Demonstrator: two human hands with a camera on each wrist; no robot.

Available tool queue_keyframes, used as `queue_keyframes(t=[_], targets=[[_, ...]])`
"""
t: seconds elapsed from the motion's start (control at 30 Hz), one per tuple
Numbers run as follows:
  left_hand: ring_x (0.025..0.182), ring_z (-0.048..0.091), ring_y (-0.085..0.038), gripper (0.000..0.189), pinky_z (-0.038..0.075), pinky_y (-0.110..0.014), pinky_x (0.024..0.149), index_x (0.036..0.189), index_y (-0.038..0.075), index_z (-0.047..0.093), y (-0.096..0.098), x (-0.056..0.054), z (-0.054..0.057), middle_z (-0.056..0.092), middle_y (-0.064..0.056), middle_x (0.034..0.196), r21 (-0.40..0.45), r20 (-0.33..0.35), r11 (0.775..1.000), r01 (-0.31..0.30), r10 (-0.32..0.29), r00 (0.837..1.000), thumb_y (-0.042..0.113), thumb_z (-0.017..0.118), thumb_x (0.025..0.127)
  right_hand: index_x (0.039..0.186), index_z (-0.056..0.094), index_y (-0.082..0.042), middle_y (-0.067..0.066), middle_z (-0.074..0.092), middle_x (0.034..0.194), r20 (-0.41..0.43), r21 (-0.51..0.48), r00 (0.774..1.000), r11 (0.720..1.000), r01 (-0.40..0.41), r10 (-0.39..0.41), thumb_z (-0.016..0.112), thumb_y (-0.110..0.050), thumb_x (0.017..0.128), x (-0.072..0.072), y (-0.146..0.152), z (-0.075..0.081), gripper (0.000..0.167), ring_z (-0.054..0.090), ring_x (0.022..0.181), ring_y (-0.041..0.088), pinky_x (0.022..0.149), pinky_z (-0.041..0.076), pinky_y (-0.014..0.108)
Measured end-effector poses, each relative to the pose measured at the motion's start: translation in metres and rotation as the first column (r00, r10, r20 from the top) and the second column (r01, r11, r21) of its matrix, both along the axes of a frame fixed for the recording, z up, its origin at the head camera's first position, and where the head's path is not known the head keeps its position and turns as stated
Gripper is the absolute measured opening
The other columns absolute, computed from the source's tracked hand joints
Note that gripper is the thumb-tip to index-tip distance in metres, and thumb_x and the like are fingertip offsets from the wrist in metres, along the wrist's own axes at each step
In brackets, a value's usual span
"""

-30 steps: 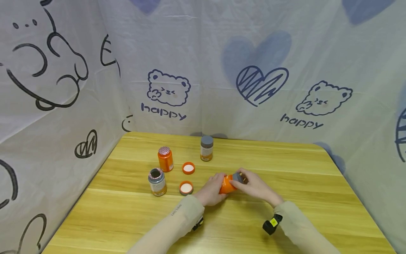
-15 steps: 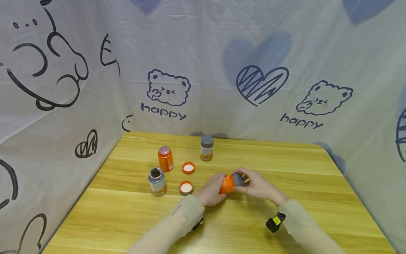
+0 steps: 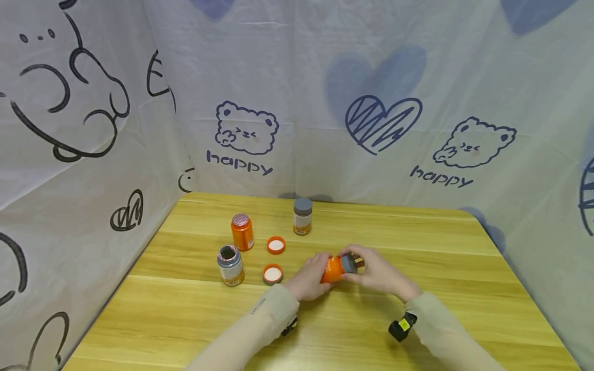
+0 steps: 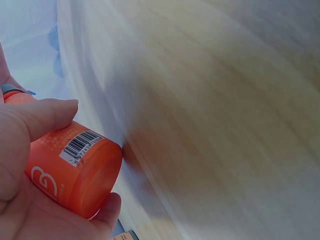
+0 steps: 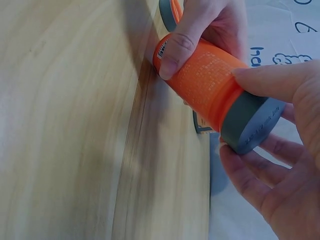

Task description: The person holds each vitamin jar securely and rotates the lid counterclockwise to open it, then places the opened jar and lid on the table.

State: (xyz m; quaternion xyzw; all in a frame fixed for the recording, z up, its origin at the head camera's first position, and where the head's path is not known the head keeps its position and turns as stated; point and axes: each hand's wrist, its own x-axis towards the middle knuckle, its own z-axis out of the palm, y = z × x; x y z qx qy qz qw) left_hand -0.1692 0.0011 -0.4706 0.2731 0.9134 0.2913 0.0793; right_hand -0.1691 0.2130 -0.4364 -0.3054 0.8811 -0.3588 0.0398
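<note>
An orange bottle (image 3: pixel 332 269) with a dark grey lid (image 5: pixel 252 121) lies tilted between the two hands, its base low over the table. My left hand (image 3: pixel 310 278) grips the bottle body, thumb across the side near the barcode in the left wrist view. Around the lid end, my right hand (image 3: pixel 378 269) holds on with its thumb and fingertips, one digit reaching the bottle's shoulder. In the right wrist view the lid's flat top with raised lettering faces the right palm (image 5: pixel 300 185). The bottle's mouth is hidden under the lid.
Left of the hands stand an orange bottle without its lid (image 3: pixel 243 233) and an uncapped grey bottle (image 3: pixel 230 266). Two upturned lids, an orange one (image 3: pixel 276 246) and a grey one (image 3: pixel 272 274), lie beside them. A capped grey bottle (image 3: pixel 302 217) stands farther back, near the curtain (image 3: pixel 315 170).
The right hand has shifted slightly right, and its thumb and fingers have changed position around the lid, with more of the lid showing. The left hand and the bottle stay nearly still.
</note>
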Motion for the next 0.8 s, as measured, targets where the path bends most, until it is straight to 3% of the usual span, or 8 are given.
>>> queue_keyframes(t=[0.5, 0.8], targets=[[0.112, 0.051, -0.029, 0.062, 0.046, -0.041, 0.101, 0.142, 0.004, 0.040, 0.000, -0.002, -0.004, 0.054, -0.016, 0.135, -0.002, -0.013, 1.000, 0.012, -0.012, 1.000, 0.014, 0.073, 0.091, 0.112, 0.067, -0.011, 0.006, 0.069, 0.113, -0.026, -0.074, 0.998, 0.996, 0.048, -0.050, 0.078, -0.013, 0.088, 0.001, -0.007, -0.003, 0.027, 0.066, 0.107, 0.025, 0.094, 0.056, 0.048], [0.113, 0.051, -0.028, 0.062, 0.046, -0.041, 0.101, 0.142, 0.004, 0.041, 0.000, 0.001, 0.005, 0.054, -0.015, 0.135, -0.009, 0.029, 1.000, 0.002, -0.002, 1.000, 0.014, 0.074, 0.091, 0.105, 0.070, -0.013, 0.001, 0.070, 0.107, -0.047, -0.114, 0.994, 0.989, 0.096, -0.102, 0.078, -0.012, 0.088, 0.003, -0.013, -0.002, 0.019, 0.067, 0.104, 0.022, 0.096, 0.055, 0.048]])
